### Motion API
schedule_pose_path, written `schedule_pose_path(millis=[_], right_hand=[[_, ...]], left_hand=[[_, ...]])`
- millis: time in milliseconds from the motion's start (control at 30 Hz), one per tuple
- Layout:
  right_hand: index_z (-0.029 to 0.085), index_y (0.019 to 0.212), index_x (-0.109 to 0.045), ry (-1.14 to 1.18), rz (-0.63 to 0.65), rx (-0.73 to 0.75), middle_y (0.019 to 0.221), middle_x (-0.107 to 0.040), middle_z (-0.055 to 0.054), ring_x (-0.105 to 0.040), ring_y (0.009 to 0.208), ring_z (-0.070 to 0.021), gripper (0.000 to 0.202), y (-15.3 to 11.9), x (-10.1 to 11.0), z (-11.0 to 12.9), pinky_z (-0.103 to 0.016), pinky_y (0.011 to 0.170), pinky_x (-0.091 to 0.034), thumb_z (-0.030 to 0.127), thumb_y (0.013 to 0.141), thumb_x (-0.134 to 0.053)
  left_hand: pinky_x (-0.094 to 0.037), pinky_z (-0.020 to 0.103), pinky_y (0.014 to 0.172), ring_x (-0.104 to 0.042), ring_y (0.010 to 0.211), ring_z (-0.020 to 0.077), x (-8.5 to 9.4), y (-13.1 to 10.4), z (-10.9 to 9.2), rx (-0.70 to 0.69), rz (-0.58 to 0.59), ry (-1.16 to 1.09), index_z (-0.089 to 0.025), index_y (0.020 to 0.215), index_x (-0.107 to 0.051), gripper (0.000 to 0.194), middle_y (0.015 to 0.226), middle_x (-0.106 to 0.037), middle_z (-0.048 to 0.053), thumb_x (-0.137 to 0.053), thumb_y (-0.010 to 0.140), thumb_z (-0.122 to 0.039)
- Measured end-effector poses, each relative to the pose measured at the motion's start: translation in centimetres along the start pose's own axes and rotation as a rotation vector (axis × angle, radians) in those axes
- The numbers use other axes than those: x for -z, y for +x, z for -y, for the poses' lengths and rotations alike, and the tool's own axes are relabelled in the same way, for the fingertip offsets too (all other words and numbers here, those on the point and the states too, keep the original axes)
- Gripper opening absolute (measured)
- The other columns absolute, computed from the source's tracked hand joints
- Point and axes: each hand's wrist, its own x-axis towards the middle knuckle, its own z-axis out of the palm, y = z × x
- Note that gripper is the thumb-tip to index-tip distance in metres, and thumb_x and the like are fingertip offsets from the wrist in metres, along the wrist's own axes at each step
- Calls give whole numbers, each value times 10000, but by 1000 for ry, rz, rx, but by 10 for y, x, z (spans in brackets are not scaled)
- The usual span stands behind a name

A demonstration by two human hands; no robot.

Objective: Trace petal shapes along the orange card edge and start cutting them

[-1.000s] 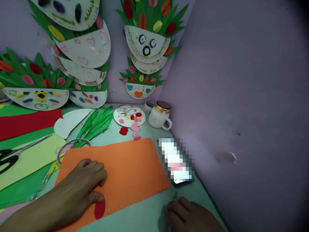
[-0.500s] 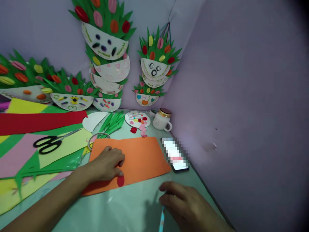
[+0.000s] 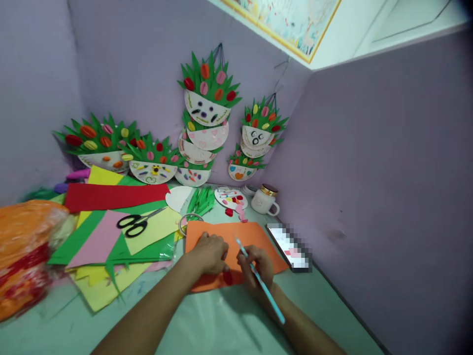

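An orange paper sheet (image 3: pixel 254 234) lies on the table under both hands. My left hand (image 3: pixel 211 254) rests on it with curled fingers, and its thumb presses a small red paper oval (image 3: pixel 228 277) near the sheet's front edge. Above the sheet, my right hand (image 3: pixel 258 268) is closed around a slim light-blue pencil (image 3: pixel 266 292). The pencil slants, its thin tip pointing up and away over the orange sheet, its other end towards me.
Black-handled scissors (image 3: pixel 136 224) lie on coloured paper sheets (image 3: pixel 96 239) at left. A phone (image 3: pixel 290 249) is right of the orange sheet. Behind stand a lidded mug (image 3: pixel 264 199), a white plate (image 3: pixel 220 198) with paper ovals, and green paper strips (image 3: pixel 201 201). Decorated half-plates (image 3: pixel 207 111) hang on the wall.
My right hand has come from the table's front onto the orange sheet, with the pencil's tip turned up and away. My left hand still holds the red oval. The view has shifted.
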Motion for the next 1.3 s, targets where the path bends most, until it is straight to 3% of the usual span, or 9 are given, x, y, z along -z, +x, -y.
schedule_pose_path(millis=[133, 267, 533, 700, 867, 1133, 1300], right_hand=[[219, 955, -463, 4, 4, -112, 765, -662, -30, -616, 514, -108, 134, -15, 1, -9, -226, 491, -500, 140, 950, -355], [215, 909, -576, 19, 80, -150, 696, -659, -28, -635, 581, -141, 170, -19, 2, -9, -260, 558, -497, 188, 922, -408], [221, 922, -536, 77, 192, -151, 655, -610, -1, -571, 526, -135, 182, -19, 10, 0, -232, 502, -436, 104, 800, -470], [238, 1060, -538, 167, 318, -115, 875, -704, -46, -668, 738, -171, 301, -30, 17, -11, -246, 627, -513, 129, 781, -513], [224, 1078, -559, 230, 463, -176, 998, -680, -88, -658, 892, -189, 303, -38, 35, -29, -272, 726, -528, 89, 808, -523], [230, 1032, -564, 275, 469, -216, 920, -707, -67, -665, 846, -201, 287, -31, 39, -34, -306, 707, -533, 54, 811, -513], [246, 1115, -554, 347, 495, -229, 1012, -710, -70, -673, 924, -184, 354, -33, 35, -30, -287, 732, -547, 32, 837, -506]], left_hand=[[-356, 402, 888, -551, 961, 246, -1, 1, 2, 14, -17, -39, -188, 804, -616, 278, 972, -621, 65, -719, 728, -436], [-345, 380, 870, -552, 960, 240, 0, 1, 2, 25, -9, -58, -197, 792, -600, 208, 970, -622, 58, -688, 752, -380], [-328, 374, 841, -530, 864, 204, -4, 5, 3, 25, -20, -83, -187, 763, -576, 163, 884, -603, 21, -678, 745, -312], [-311, 366, 830, -498, 842, 194, -9, 4, 4, 28, -44, -103, -184, 759, -555, 146, 861, -572, 7, -666, 773, -278], [-305, 355, 815, -482, 848, 194, -9, 10, -4, 40, -41, -108, -184, 763, -549, 188, 859, -563, 4, -696, 775, -300], [-316, 359, 833, -506, 879, 205, -1, 22, -12, 28, 12, -76, -177, 787, -581, 225, 862, -576, 16, -726, 772, -349], [-319, 353, 841, -514, 890, 201, 2, 20, -11, 22, 58, -78, -178, 772, -580, 202, 845, -568, 12, -704, 794, -335]])
